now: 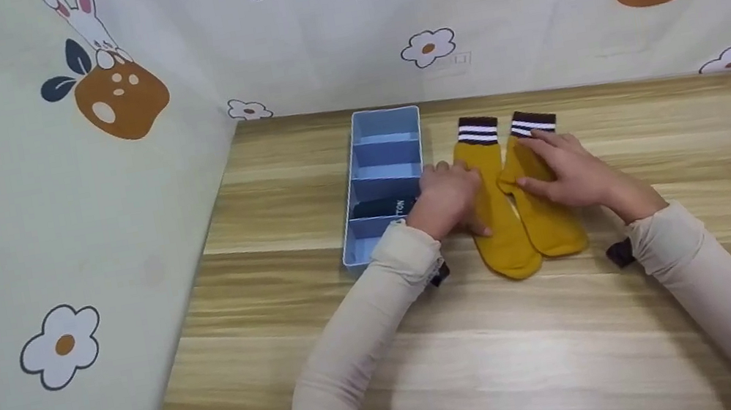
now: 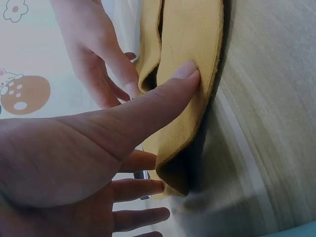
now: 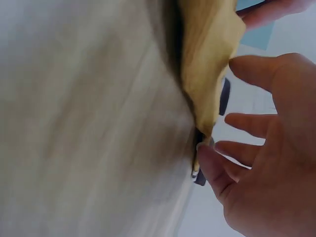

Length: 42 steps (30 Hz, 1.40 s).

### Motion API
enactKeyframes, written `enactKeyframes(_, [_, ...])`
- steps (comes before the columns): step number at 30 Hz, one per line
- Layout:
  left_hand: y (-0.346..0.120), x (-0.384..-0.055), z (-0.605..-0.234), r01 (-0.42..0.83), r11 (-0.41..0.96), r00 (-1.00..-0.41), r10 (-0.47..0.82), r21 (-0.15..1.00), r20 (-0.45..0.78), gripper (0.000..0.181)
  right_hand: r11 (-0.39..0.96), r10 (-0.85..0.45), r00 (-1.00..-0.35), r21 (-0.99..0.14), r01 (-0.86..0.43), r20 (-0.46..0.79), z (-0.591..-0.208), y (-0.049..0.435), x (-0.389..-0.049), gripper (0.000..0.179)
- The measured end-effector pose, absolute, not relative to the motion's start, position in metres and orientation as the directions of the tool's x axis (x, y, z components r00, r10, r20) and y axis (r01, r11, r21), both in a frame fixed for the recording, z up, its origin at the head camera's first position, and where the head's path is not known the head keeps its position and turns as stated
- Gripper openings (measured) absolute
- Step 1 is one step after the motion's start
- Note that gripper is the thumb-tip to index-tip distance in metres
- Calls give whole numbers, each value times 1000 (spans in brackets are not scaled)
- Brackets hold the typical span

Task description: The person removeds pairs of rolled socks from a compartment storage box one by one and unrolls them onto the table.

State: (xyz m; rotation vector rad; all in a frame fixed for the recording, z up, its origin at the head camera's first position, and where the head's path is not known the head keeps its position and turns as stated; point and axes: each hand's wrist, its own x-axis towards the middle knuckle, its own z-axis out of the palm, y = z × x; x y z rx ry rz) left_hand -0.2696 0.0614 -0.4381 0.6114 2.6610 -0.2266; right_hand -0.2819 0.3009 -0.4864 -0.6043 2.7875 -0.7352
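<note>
Lying flat on the pale wood-grain counter point(image 1: 561, 350), just right of a light-blue plastic box with four compartments point(image 1: 386, 126), is a mustard-yellow knit sock with a dark, white-striped cuff point(image 1: 497, 201), with its matching sock point(image 1: 551, 226) beside it. The left hand point(image 1: 448, 198) rests its thumb on the sock nearer the box, the other fingers loosely extended by the edge; the right hand point(image 1: 571, 170) spreads loosely over the matching sock. Neither hand shows a grip. Done, as far as can be judged: a dark cloth bundle with pale lettering point(image 1: 377, 208) already sits in the third compartment from the far end. Left: the yellow pair seems barely begun, laid side by side, neither stacked, folded nor boxed.
</note>
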Motion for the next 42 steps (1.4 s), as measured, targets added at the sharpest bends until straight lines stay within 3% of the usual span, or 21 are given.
enactKeyframes(7, [60, -273, -436, 442, 894, -832, 380, -68, -404, 96, 788, -490, -852, -512, -342, -186, -481, 303, -263, 100])
enactKeyframes(12, [60, -272, -436, 445, 892, -835, 384, -73, -394, 94, 783, -505, -842, -511, -353, -192, -478, 305, -258, 103])
enactKeyframes(17, [56, -271, -436, 482, 876, -824, 451, -6, -342, 74, 791, -494, -848, -505, -347, -191, -475, 302, -258, 102])
enactKeyframes(24, [45, -276, -429, 511, 853, -833, 522, 109, -183, 50, 793, -465, -881, -482, -372, -86, -470, 288, -262, 79])
enactKeyframes(33, [17, -271, -414, 465, 851, -884, 460, 244, 81, 34, 748, -421, -906, -546, -378, 52, -467, 261, -261, 49])
enactKeyframes(42, [-16, -261, -418, 512, 814, -846, 423, 274, 325, 21, 639, -432, -867, -594, -488, 248, -465, 232, -251, 29])
